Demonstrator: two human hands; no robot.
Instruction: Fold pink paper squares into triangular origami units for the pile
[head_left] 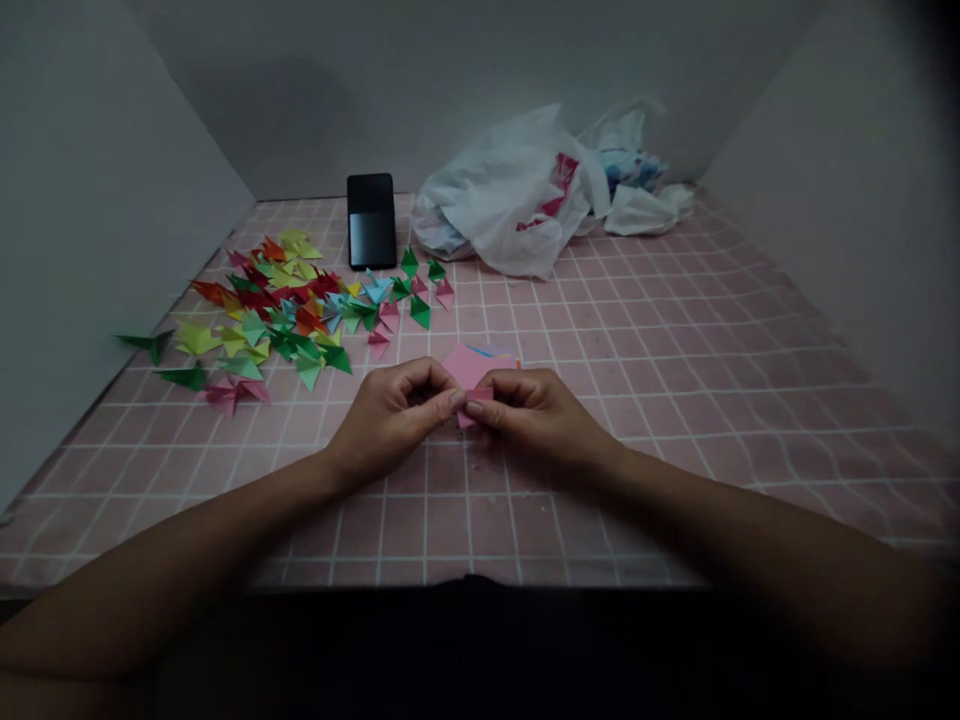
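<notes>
Between the two hands, at the fingertips: a folded piece of pink paper, pinched from both sides. Left hand narrow, fingers curled, holding the paper's left side; right hand equally narrow, holding its right side. Directly beyond the fingertips, close against the held paper: loose coloured paper sheets, blue and orange edges showing. Ahead and left of the left hand: a heap of multicoloured folded paper triangles. Farther ahead: a black smartphone, standing, and beyond the right hand, a crumpled white plastic bag. Beneath everything: a pink grid-patterned mat.
</notes>
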